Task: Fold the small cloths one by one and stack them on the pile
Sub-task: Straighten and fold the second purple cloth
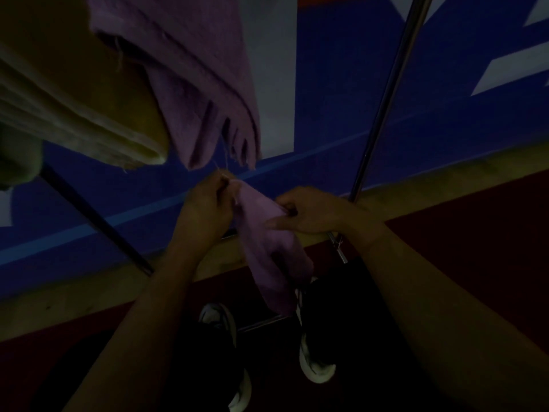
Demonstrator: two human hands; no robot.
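The left hand (208, 206) and the right hand (309, 215) each pinch a top corner of a small purple cloth (270, 257) — both grips closed on it. The cloth hangs in the air, long axis pointing down toward the shoes (315, 367). Above hang folded purple cloths (190, 69) — no readable writing anywhere.

Lighting's so dim that the black trousers and dark red floor (475, 233) pretty much blur together, and the white-soled shoes (316, 367) are only half readable. The hanging purple fringed cloth (190, 69) and the folded yellowish cloth stack (74, 108) both run off the top and left edges. The small purple cloth (267, 248) hides the right hand's (312, 215) fingertips.
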